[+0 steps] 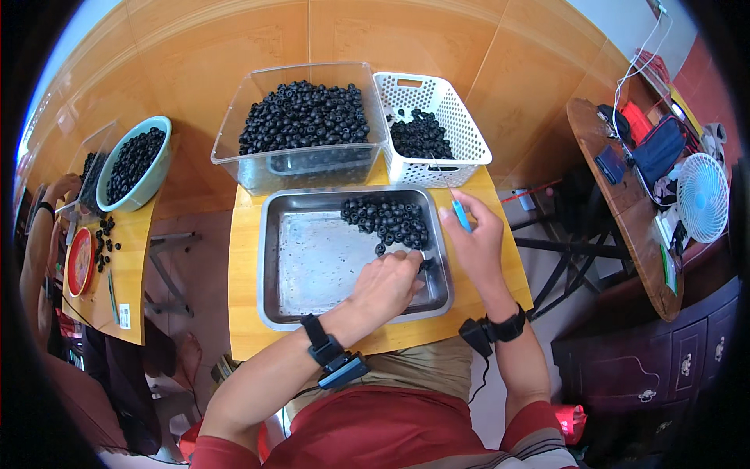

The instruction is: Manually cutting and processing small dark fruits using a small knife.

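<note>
Here, black rings (391,219) were being sorted at a small wooden table (246,258), one piece at a time. The left hand (387,283) was reached into a steel tray (277,258), its fingertips pinched on a single ring (426,264) at the near edge of the pile heaped in the tray's far right corner. The right hand (476,234) was held just above the tray's right rim, closed on a slim blue tool (461,215). Behind the tray, a clear tub (301,168) was seen heaped with more rings, and a white basket (469,144) beside it was only partly filled. The step in hand was judged to be the picking of one ring for working with the tool; a steady pinch and the tool's tip brought onto the ring would be called for next. At the far left, another person's arm (39,250) was seen beside a teal bowl (160,168).
</note>
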Motion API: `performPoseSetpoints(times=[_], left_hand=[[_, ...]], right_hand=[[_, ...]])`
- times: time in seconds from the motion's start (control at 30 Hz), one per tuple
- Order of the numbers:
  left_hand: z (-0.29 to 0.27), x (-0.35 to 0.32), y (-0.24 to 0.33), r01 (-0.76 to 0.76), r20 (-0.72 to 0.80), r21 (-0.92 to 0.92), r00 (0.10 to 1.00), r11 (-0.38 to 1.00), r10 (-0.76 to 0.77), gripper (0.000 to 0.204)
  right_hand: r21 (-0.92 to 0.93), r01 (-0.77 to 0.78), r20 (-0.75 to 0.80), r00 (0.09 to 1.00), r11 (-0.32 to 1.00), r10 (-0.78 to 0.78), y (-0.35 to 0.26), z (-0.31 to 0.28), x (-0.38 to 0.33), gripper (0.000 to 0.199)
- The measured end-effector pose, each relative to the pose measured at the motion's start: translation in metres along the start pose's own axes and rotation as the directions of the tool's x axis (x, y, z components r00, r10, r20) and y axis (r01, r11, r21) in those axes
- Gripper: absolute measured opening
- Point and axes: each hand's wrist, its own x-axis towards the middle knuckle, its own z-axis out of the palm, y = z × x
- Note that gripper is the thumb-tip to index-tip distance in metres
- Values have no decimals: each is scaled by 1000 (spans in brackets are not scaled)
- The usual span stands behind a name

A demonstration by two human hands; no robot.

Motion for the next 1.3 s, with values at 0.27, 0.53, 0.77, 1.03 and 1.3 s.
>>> performPoseSetpoints(times=[0.27, 0.53, 0.77, 1.03, 1.3], left_hand=[[14, 10, -11, -59, -10, 76, 998, 995, 60, 25], [-2, -15, -19, -23, 5, -333, 1000, 943, 26, 25], [-12, -34, -23, 177, 126, -917, 979, 357, -161, 12], [-20, -53, -13, 203, 217, -975, 959, -90, -185, 13], [-21, -69, -2, 110, 141, -969, 982, -223, -127, 15]], right_hand=[[167, -170, 54, 985, 971, 163, -2, -18, -38, 34], [240, -242, 56, 970, 940, 236, 0, -27, -63, 31], [261, -287, 167, 954, 922, 250, -12, -25, -81, 26], [377, -251, 371, 923, 892, 103, -41, -8, -92, 26], [392, -203, 391, 920, 897, 37, -52, -1, -92, 22]])
